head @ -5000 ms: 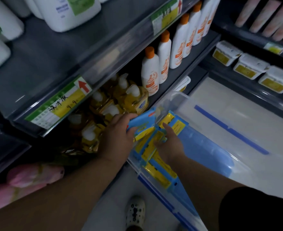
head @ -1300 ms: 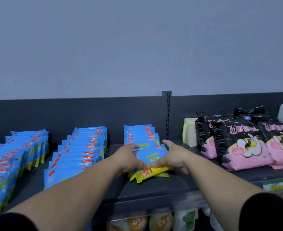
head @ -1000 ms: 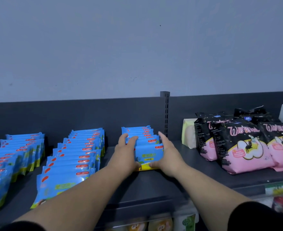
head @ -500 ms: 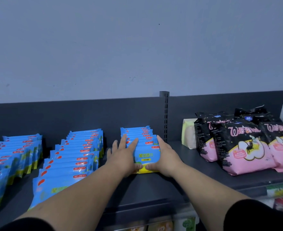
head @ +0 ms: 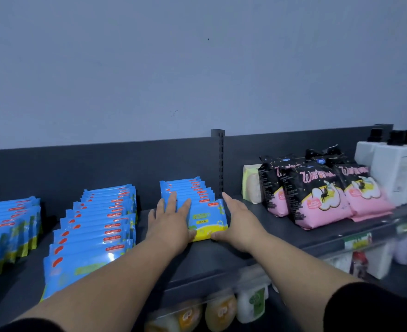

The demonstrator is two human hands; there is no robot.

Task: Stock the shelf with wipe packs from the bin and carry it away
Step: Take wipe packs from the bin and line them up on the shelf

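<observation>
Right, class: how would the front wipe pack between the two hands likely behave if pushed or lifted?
The front wipe pack probably feels soft and floppy: it looks like a thin film pouch. Its glossy wrapper may slide on the smooth shelf. It leans on the row behind, flanked by the left hand and right hand, so alone it might tip.

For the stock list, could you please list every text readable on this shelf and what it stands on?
"10", then blurred characters: front blue-and-yellow plastic wipe pack.
"W…", pink cursive, rest unreadable: black-and-pink plastic bags.
Too small or blurred: red labels on blue wipe pack rows, white plastic bottles, green-and-yellow shelf-edge price tag.
</observation>
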